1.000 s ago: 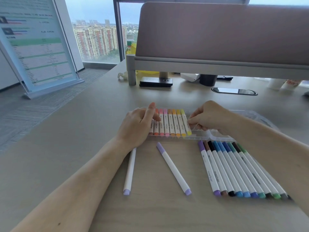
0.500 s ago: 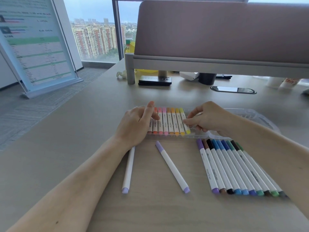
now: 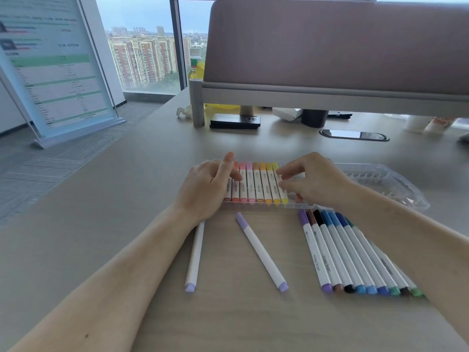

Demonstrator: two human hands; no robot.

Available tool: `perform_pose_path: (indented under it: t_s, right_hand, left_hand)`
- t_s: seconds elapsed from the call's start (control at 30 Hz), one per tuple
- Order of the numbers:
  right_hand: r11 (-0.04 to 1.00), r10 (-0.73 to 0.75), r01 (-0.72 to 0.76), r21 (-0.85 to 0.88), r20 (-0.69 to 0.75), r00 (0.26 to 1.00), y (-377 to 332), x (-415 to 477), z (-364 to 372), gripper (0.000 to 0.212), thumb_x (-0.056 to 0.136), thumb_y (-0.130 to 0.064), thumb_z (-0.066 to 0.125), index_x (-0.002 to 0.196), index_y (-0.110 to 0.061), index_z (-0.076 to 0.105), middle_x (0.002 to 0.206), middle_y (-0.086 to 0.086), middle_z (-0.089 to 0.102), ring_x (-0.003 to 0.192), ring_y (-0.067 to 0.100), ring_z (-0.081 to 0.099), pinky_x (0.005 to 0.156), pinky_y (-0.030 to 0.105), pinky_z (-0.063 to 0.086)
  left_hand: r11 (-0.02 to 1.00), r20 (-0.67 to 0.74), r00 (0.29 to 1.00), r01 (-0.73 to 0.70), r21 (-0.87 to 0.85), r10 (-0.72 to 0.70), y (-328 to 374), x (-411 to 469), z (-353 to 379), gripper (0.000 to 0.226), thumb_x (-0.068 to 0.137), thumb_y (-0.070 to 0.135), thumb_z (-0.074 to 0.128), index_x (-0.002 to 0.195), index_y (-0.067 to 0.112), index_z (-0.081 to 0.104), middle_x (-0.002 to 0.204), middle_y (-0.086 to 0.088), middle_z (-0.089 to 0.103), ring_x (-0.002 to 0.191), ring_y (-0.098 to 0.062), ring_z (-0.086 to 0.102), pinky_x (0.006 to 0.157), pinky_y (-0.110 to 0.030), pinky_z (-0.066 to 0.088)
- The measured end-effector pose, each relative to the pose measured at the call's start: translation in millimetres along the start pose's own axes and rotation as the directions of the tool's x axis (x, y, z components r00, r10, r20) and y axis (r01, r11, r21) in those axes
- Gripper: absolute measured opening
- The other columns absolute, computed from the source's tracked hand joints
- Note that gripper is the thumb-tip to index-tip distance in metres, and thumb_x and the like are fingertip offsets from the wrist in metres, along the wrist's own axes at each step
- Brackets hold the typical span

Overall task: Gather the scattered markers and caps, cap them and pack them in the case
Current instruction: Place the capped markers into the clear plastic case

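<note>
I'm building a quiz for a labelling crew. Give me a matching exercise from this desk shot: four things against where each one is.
Things: 1 yellow marker; 2 black marker; 3 clear case; 4 black box.
Places: A beneath the divider, at the back; B loose in the row on the desk; C inside the case; D mid-desk, partly filled.
Pairs: 1-C, 2-B, 3-D, 4-A.

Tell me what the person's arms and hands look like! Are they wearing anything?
Nothing at all. The left hand and right hand have no gloves, and no rings, watch or bracelet show. No sleeves show either: the left forearm and right forearm are uncovered right to the picture's edge.
</note>
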State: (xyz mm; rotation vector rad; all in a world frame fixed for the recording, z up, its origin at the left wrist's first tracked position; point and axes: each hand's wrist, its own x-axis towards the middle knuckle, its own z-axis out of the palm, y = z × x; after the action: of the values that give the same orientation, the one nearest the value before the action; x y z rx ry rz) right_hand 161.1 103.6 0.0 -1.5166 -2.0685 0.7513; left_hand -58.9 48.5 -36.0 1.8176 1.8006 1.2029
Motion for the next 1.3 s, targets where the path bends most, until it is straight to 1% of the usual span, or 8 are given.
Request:
perform_pose_path:
  t_s: [0.3,0.4,0.5,0.6,0.77,1.0,1.17,1.3]
  right_hand:
    - [0.995,-0.032,0.033,-0.089,0.011,0.999,-5.9,-8.9,0.9,0.038,0.099,-0.024,0.067,0.137,-0.018,0.065,0.117,-0.004,0.071,0.055,-0.001,0.058,0.046,0.011,0.043]
    - [0.967,-0.216,0.194,-0.163,-0.126,0.968,-18.5,-24.0,4.6,0.018,0.099,-0.034,0.065,0.112,-0.024,0.073,0.103,-0.009,0.070,0.075,-0.006,0.055,0.063,0.012,0.037]
    - [0.931,-0.313,0.320,-0.175,0.063,0.948,-37.5,-41.5,6.4,0.024,0.096,-0.045,0.067,0.082,-0.025,0.071,0.072,-0.009,0.067,0.057,0.000,0.054,0.059,0.019,0.039]
    - [0.933,-0.229,0.295,-0.208,0.290,0.929,-49.4,-50.6,2.4,0.035,0.094,-0.049,0.067,0.077,-0.020,0.072,0.065,-0.008,0.070,0.047,-0.002,0.054,0.055,0.018,0.044]
    - [0.984,-0.090,0.115,-0.135,0.178,0.980,-50.7,-42.0,-18.3,0.042,0.105,-0.037,0.053,0.076,-0.013,0.072,0.060,-0.003,0.068,0.043,0.006,0.052,0.055,0.027,0.049]
    - [0.781,0.164,0.112,-0.614,0.375,0.912,-40.1,-56.0,-46.3,0.039,0.090,-0.052,0.068,0.069,-0.020,0.076,0.064,-0.008,0.074,0.046,0.001,0.057,0.057,0.023,0.052]
    - [0.762,0.156,0.139,-0.632,0.387,0.909,-38.9,-61.5,-36.1,0.041,0.086,-0.050,0.072,0.059,-0.020,0.071,0.049,-0.012,0.065,0.041,-0.001,0.054,0.056,0.020,0.045]
    - [0.760,0.121,0.147,-0.633,0.360,0.925,-42.2,-59.7,-35.8,0.041,0.085,-0.053,0.073,0.062,-0.018,0.074,0.061,-0.006,0.072,0.051,0.005,0.058,0.056,0.021,0.046]
  left_hand:
    - [1.000,0.001,1.000,0.003,0.001,-0.003,0.5,-0.9,-1.5,0.067,0.107,0.057,0.021,0.089,0.031,0.079,0.109,0.006,0.071,0.098,-0.009,0.062,0.081,-0.023,0.043]
    - [0.998,-0.004,1.000,0.031,-0.049,-0.031,1.1,0.9,-2.1,0.066,0.109,0.054,0.022,0.086,0.029,0.079,0.105,0.007,0.071,0.093,-0.003,0.061,0.077,-0.021,0.041]
    - [0.991,-0.014,0.998,0.062,-0.117,-0.064,1.0,2.8,-1.8,0.066,0.109,0.052,0.025,0.083,0.026,0.080,0.100,0.009,0.073,0.091,-0.003,0.062,0.076,-0.024,0.041]
    - [0.988,-0.032,0.996,0.077,-0.134,-0.082,-0.7,4.5,-1.6,0.068,0.109,0.052,0.024,0.082,0.025,0.081,0.099,0.011,0.073,0.094,-0.001,0.062,0.079,-0.020,0.040]
    - [0.979,-0.042,0.994,0.091,-0.181,-0.100,-4.2,7.4,-1.8,0.070,0.107,0.055,0.022,0.078,0.028,0.081,0.096,0.013,0.075,0.097,-0.005,0.065,0.086,-0.022,0.044]
    - [1.000,-0.043,0.999,-0.007,-0.022,0.006,1.6,-0.1,-1.0,0.065,0.111,0.048,0.023,0.092,0.025,0.081,0.092,0.016,0.069,0.086,-0.001,0.061,0.078,-0.023,0.042]
    - [1.000,-0.033,0.999,-0.030,0.005,0.030,1.8,-0.7,-0.9,0.064,0.111,0.046,0.024,0.093,0.024,0.081,0.094,0.016,0.067,0.091,-0.005,0.060,0.082,-0.026,0.042]
    - [1.000,-0.024,0.999,-0.021,0.007,0.021,1.6,-0.8,-0.7,0.065,0.110,0.048,0.023,0.089,0.027,0.080,0.087,0.024,0.063,0.087,0.005,0.058,0.081,-0.028,0.040]
